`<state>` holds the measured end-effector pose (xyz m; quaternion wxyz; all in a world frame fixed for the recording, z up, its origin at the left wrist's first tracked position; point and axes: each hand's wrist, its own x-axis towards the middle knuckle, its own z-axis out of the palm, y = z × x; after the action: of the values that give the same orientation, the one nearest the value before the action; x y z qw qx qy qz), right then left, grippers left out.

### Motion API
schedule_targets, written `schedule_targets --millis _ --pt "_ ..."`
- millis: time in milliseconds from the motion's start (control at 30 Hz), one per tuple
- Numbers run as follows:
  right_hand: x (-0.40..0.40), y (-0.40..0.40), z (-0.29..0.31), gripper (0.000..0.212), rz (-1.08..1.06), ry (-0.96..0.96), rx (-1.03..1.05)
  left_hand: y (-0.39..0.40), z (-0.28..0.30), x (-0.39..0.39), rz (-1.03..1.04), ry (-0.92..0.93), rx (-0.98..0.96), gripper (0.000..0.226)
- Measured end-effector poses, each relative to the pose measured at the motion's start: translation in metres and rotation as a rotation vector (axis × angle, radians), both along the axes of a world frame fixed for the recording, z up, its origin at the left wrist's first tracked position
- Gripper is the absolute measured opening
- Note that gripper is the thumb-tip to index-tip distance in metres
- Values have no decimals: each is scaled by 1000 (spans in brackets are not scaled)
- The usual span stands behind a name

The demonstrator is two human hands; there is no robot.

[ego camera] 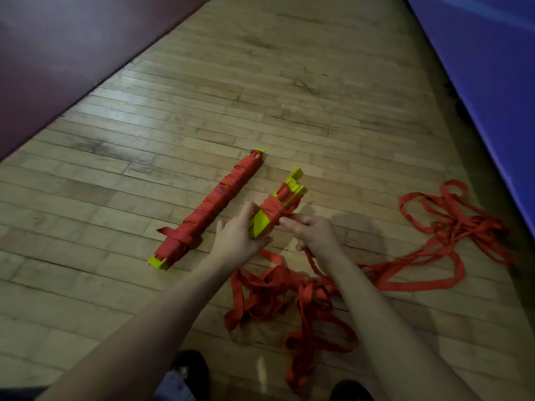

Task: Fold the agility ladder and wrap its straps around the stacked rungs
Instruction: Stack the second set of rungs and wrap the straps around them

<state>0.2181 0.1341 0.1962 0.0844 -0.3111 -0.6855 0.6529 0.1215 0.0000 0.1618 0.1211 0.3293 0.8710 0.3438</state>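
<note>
Your left hand (236,238) grips near end of stacked yellow plastic rungs (276,208), held above wooden plank floor (318,91); long axis runs away from you, tilted right. Your right hand (314,234) pinches red fabric strap (311,257) just right of bundle, beside few wound turns. Slack trails right and toward your feet. Next turn, likely: carry strap across axis.

Both arms reach forward; left hand (236,237) and right hand (314,234) hold curled grips.

Bare forearms (162,311) without sleeves, blue jeans (176,386), and dark shoes (189,369) below.
</note>
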Motion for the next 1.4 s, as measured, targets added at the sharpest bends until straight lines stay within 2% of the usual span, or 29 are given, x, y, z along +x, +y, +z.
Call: schedule_targets --millis 100,233,367,500,633,700,767,867,933,1033,1067,1167,1300,1400 --pt "2 5 -5 11 -62 -14 75 -1 0 6 -80 -127 -41 53" --pt "3 3 -18 11 -172 -20 9 -4 1 -3 -114 -349 47 30" --pt "-1 -4 -14 10 -230 -19 -134 -5 7 -6 -49 -322 149 34" --pt "-8 -5 -9 24 -163 -132 -242 0 4 -1 80 -247 174 44" --pt "-9 1 -11 45 -23 -163 -172 5 -1 5 112 -241 174 45" --pt "-8 3 -15 45 -14 -137 -178 8 -2 4 128 -284 171 49" --pt "-6 5 -16 42 -20 -108 -197 9 -5 2 99 -231 118 55" --pt "-5 5 -16 31 -38 -57 -209 7 -5 -6 -38 -145 -4 45" --pt "-6 4 -15 24 -73 -10 -243 4 0 -11 -87 -241 -40 48" --pt "-8 4 -14 22 -110 7 -288 -1 6 -16 -97 -528 56 55" --pt "-8 3 -14 22 -114 6 -302 -3 7 -17 -118 -572 66 52" --pt "-5 6 -12 26 -54 -15 -398 -4 4 -21 -135 -458 89 41" --pt "-1 13 -3 57 159 -121 -458 -1 0 -22 26 -366 191 43" --pt "5 13 2 47 236 -101 -462 2 -1 -18 98 -239 155 54"
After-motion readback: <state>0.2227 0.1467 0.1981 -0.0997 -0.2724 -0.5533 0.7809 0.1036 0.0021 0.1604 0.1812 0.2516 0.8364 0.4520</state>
